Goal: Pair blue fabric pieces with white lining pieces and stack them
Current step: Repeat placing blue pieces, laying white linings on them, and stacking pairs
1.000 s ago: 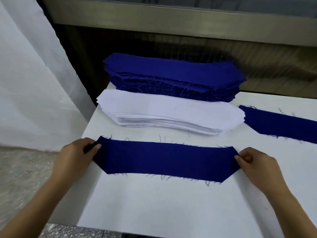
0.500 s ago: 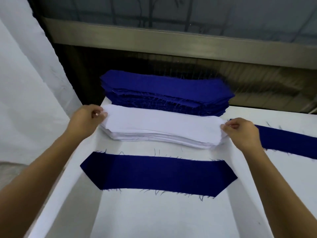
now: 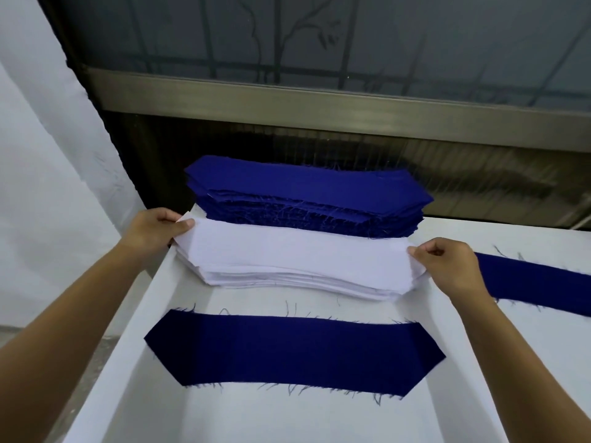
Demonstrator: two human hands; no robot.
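A single blue fabric piece [image 3: 294, 351] lies flat on the white table [image 3: 287, 417], near me. Behind it sits a stack of white lining pieces [image 3: 297, 260], and behind that a taller stack of blue pieces [image 3: 303, 193]. My left hand [image 3: 153, 230] pinches the left tip of the top white lining piece, its corner lifted slightly. At the opposite end, my right hand [image 3: 447, 263] pinches the right tip of the same top piece.
Another blue piece [image 3: 537, 282] lies on the table at the right, partly behind my right wrist. A dark wall and a metal window sill rise just behind the stacks. White cloth hangs at the left, past the table's left edge.
Both hands let go of the near blue piece and moved up to the white lining stack. They now pinch its top piece at both ends, and the left corner has lifted.
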